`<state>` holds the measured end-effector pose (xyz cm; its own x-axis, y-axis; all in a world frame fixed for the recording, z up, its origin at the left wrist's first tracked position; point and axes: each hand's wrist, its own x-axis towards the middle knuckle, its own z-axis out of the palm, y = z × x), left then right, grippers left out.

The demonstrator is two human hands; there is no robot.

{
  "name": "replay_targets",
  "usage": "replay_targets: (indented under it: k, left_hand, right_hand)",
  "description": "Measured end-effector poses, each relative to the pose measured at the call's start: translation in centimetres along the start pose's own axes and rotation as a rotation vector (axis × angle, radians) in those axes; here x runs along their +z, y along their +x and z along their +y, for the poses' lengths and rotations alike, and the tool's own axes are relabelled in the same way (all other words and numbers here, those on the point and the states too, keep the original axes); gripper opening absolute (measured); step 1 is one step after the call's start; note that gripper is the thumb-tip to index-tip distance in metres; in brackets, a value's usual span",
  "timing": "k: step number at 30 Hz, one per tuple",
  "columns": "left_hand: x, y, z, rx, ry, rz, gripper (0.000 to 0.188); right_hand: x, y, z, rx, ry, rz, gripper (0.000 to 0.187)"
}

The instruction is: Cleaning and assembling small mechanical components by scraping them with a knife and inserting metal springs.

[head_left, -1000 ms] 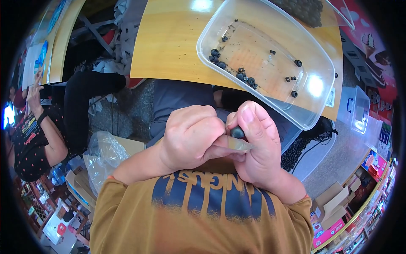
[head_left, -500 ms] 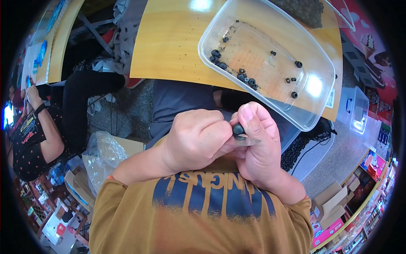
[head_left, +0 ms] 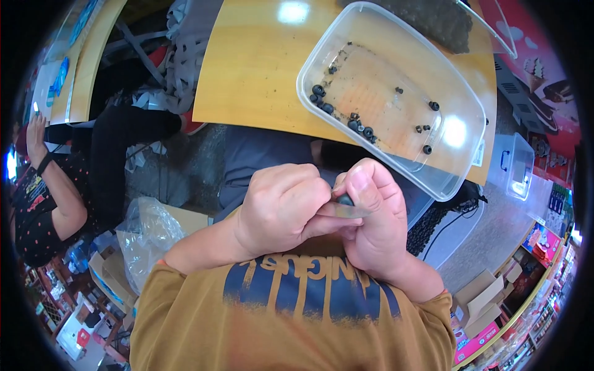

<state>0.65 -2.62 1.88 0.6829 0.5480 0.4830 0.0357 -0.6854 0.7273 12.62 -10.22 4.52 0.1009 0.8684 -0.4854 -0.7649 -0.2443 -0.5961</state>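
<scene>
Close together in front of my chest, both hands work on one small piece. My right hand (head_left: 378, 213) is closed, pinching a small round black rubber-like part (head_left: 345, 200) between thumb and fingers. My left hand (head_left: 281, 207) is a fist with a thin, flat, shiny blade-like strip (head_left: 337, 210) sticking out of it toward my right thumb. The strip lies against the near side of the black part, which my fingers mostly cover. Beyond my hands, a clear plastic bin (head_left: 303, 80) holds several similar black parts (head_left: 368, 132) and dark crumbs.
The bin rests on a wooden table (head_left: 247, 74), overhanging its near edge. Behind it stands a container of dark pieces (head_left: 439, 28). Below the table at right are many black parts (head_left: 421, 232) and a cable. A plastic bag (head_left: 148, 232) is at left, near another person (head_left: 62, 191).
The strip has moved over more of the black part, which shows less now. My hands have shifted slightly, and the bin sits a little lower in view. The other person's hand has risen.
</scene>
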Motion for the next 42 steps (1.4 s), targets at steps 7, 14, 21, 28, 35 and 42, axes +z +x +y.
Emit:
replay_targets:
  k: [7, 14, 21, 28, 35, 42]
  left_hand:
    - [0.2, -0.5, -0.7, -0.007, -0.072, -0.051, 0.028]
    - [-0.5, -0.7, -1.4, 0.082, -0.171, -0.045, 0.028]
    - [-0.6, -1.1, -2.3, 0.052, -0.230, 0.002, 0.022]
    - [-1.3, -1.3, -3.6, -0.047, -0.219, 0.018, 0.020]
    - [-0.5, -0.7, -4.8, -0.056, -0.280, -0.067, 0.019]
    - [0.3, -0.2, -4.7, -0.042, -0.275, -0.037, 0.018]
  right_hand:
    - [0.1, 0.3, 0.2, -0.046, -0.041, 0.042, 0.017]
    - [1.1, 0.8, -3.8, -0.276, -0.367, 0.047, 0.015]
    - [2.5, 10.5, -20.9, -0.994, -0.870, 0.247, 0.020]
    - [1.3, 13.7, -19.6, -1.219, -1.165, 0.212, 0.016]
    - [-1.2, 11.9, -8.1, -0.742, -1.639, -0.253, 0.011]
    - [-2.5, 13.9, -5.2, -0.369, -1.820, -0.289, 0.020]
